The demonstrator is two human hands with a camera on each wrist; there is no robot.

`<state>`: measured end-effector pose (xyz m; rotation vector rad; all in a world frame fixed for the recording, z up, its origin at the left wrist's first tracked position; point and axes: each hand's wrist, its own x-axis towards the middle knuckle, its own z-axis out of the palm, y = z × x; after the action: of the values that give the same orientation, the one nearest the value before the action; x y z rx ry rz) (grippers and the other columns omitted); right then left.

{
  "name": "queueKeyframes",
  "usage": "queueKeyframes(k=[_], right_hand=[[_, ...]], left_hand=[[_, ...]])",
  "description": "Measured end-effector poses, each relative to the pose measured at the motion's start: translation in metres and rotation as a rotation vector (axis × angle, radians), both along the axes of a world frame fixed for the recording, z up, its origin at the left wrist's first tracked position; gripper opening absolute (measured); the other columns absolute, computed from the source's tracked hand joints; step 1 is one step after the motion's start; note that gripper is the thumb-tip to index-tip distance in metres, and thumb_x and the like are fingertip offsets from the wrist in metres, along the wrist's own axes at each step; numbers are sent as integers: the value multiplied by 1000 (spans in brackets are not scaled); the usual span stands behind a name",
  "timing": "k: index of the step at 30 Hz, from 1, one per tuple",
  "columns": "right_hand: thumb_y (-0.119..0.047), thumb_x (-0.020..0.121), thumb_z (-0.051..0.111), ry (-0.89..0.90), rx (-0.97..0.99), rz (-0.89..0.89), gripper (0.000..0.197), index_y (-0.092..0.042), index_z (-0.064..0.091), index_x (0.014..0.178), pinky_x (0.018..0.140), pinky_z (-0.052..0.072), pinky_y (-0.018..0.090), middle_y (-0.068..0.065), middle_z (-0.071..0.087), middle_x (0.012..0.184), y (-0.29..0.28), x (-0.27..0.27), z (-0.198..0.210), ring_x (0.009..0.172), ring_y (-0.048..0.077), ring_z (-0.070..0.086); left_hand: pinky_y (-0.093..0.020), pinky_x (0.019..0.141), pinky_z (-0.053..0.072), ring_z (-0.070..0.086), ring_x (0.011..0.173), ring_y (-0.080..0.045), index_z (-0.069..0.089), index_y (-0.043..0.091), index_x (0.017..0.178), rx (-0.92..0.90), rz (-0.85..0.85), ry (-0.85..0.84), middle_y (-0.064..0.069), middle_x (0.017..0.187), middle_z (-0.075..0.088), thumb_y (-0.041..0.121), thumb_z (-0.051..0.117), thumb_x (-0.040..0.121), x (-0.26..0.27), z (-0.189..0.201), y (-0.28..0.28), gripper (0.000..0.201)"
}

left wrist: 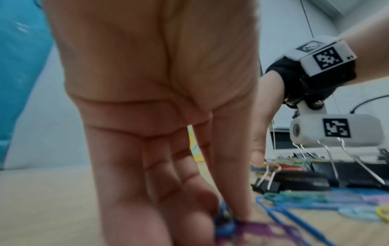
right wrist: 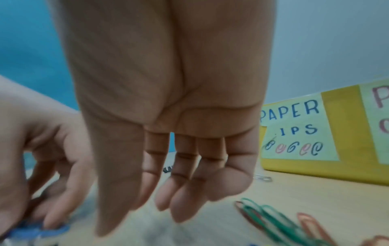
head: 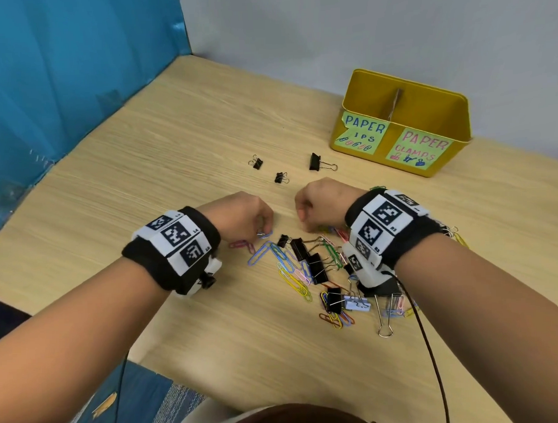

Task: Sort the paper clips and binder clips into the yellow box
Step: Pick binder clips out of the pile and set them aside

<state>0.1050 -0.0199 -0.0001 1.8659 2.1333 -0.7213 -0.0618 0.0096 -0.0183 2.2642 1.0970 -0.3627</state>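
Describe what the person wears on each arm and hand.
Both forearms are bare, with no sleeves or gloves. Each wrist carries a black fabric band ringed with white blocks printed with black square-pattern markers. A small white camera housing hangs under each wrist, and a thin dark cable trails from the right band.

Small blue wire paper clip: blurring under left hand grip. Yellow metal box interior: hiding behind its front wall. Right hand fingertips: hiding beneath knuckles.

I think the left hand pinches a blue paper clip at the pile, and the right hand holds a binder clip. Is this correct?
Not quite. The left hand does pinch a blue paper clip, but the right hand holds nothing: the right wrist view shows its fingers hanging loose and empty.
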Motion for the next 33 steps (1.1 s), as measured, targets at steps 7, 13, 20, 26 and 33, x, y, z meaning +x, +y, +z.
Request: queueKeyframes(k=[7, 13, 20, 26, 33], right_hand=[[-24, 83, 65, -22, -34, 100, 20, -12, 66, 98, 69, 38, 25, -1, 57, 89, 3, -23, 2, 84, 16, 52], [-15, 82, 60, -72, 106, -36, 5, -18, 58, 84, 59, 37, 22, -1, 56, 86, 8, -5, 4, 81, 18, 52], [-4, 79, 62, -116, -2, -28, 24, -14, 66, 100, 53, 38, 19, 0, 57, 88, -1, 13, 5, 83, 18, 51], [-3, 82, 58, -51, 1, -102, 33, -20, 65, 110, 74, 37, 24, -2, 50, 97, -9, 35, 5, 91, 16, 50], [-2, 85, 54, 3, -8, -125, 40, -22, 64, 117, 78, 39, 21, 3, 63, 114, -18, 43, 14, 98, 16, 55]], left_hand=[[-21, 50, 41, 48, 47, -8, 64, 11, 90, -109, 10, 18, 5, 61, 58, 1, 71, 69, -2, 2, -6, 25], [-26, 64, 43, 53, 66, -15, 61, 14, 101, -122, -44, -87, 4, 78, 57, 12, 74, 72, 14, -1, -17, 32], [-26, 66, 38, 57, 85, -24, 57, 12, 109, 118, -213, 0, 1, 84, 53, 32, 67, 79, 45, 5, -22, 37], [-34, 77, 48, 61, 96, -30, 62, 7, 99, 212, -262, 62, -14, 105, 64, 10, 58, 81, 58, 7, -5, 18], [-35, 81, 47, 57, 101, -30, 56, 7, 107, 349, -25, -28, -13, 111, 57, -4, 46, 86, 53, 3, 26, 26]])
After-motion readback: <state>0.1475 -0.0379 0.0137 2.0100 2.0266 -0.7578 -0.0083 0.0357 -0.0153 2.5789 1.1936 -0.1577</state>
